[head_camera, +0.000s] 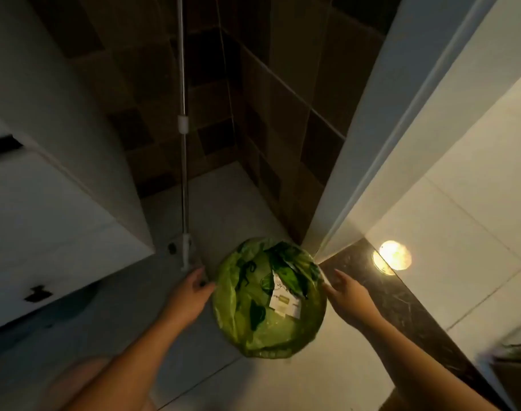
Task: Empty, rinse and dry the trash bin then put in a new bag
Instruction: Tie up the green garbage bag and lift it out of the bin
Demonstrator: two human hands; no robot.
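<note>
A round trash bin lined with a green plastic bag [253, 330] stands on the tiled floor below me. Inside lie a white paper label [284, 301] and dark green scraps. My left hand [191, 295] is at the bin's left rim, fingers spread, touching or nearly touching the bag. My right hand [348, 295] is at the right rim, fingers extended toward the bag. Neither hand visibly grips anything. The bin's own wall is hidden under the bag.
A white cabinet [46, 203] stands to the left. A metal mop pole [183, 173] leans in the dark tiled corner behind the bin. A white door frame [371, 173] and a dark stone threshold [401, 307] lie right, with a light reflection [394, 258] on the tiles.
</note>
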